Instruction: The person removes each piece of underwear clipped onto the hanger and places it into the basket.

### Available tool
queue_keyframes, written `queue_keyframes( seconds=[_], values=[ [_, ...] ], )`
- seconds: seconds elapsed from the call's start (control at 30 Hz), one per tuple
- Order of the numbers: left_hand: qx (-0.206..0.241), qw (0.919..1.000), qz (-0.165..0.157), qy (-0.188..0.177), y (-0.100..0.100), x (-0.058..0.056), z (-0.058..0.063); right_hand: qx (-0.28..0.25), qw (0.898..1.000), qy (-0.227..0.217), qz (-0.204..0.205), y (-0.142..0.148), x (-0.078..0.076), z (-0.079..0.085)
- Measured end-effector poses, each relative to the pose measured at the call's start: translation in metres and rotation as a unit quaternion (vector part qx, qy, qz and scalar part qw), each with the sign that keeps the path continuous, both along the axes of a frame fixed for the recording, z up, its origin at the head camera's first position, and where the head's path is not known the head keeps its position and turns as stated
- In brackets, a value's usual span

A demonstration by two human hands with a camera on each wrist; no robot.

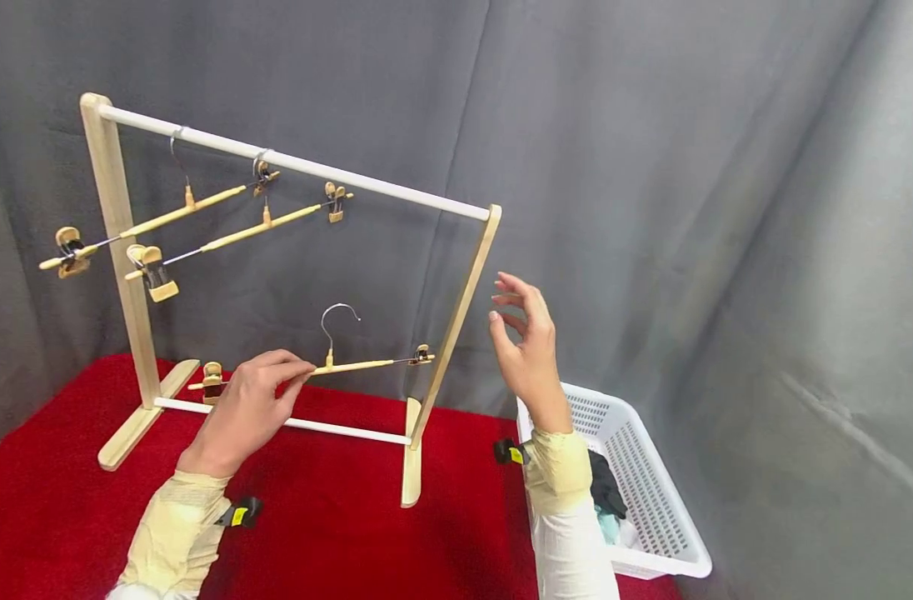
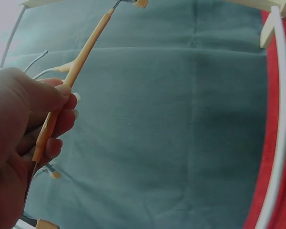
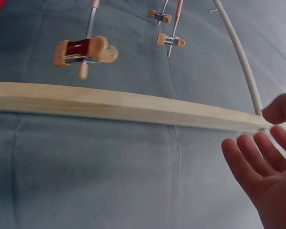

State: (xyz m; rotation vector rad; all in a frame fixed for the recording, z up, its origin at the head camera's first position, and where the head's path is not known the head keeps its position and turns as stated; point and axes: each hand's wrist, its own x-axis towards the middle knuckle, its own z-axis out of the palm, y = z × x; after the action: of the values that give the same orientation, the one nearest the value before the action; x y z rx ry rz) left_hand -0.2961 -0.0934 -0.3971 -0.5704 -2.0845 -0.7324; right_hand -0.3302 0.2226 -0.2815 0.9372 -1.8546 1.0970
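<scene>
My left hand point(image 1: 250, 408) grips a clip hanger point(image 1: 359, 365) by its yellow bar, left of the metal hook, low in front of the rack. In the left wrist view the thumb and fingers point(image 2: 62, 121) wrap the hanger's bar point(image 2: 86, 50). One wooden clip point(image 1: 422, 355) shows at its right end, another point(image 1: 212, 382) at its left, partly behind the hand. To the right of the rack's right post point(image 1: 456, 325), my right hand point(image 1: 530, 342) is raised, fingers loosely bent and holding nothing. The right wrist view shows that hand point(image 3: 271, 176) with its palm bare.
Two more clip hangers point(image 1: 224, 198) hang from the white top rail point(image 1: 314, 171) at the left. The wooden rack stands on a red cloth point(image 1: 314, 533). A white basket point(image 1: 674, 508) with dark and pale cloth point(image 1: 605, 483) inside is at the right. Grey curtain point(image 1: 651, 167) hangs behind.
</scene>
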Motion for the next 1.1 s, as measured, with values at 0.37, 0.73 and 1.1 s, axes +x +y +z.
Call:
queue_keyframes(
  seconds=[0.37, 0.73, 1.1],
  values=[
    [0.003, 0.9974, 0.005, 0.072, -0.002, -0.002, 0.048, -0.042, 0.998, -0.021, 0.040, -0.022, -0.035, 0.039],
    [0.017, 0.9944, 0.019, 0.103, -0.004, -0.001, 0.077, -0.077, 0.993, -0.005, 0.086, -0.021, -0.056, 0.055],
    [0.022, 0.9938, 0.047, 0.098, -0.004, 0.004, 0.115, -0.077, 0.990, -0.023, 0.117, -0.027, -0.065, 0.055]
  ],
)
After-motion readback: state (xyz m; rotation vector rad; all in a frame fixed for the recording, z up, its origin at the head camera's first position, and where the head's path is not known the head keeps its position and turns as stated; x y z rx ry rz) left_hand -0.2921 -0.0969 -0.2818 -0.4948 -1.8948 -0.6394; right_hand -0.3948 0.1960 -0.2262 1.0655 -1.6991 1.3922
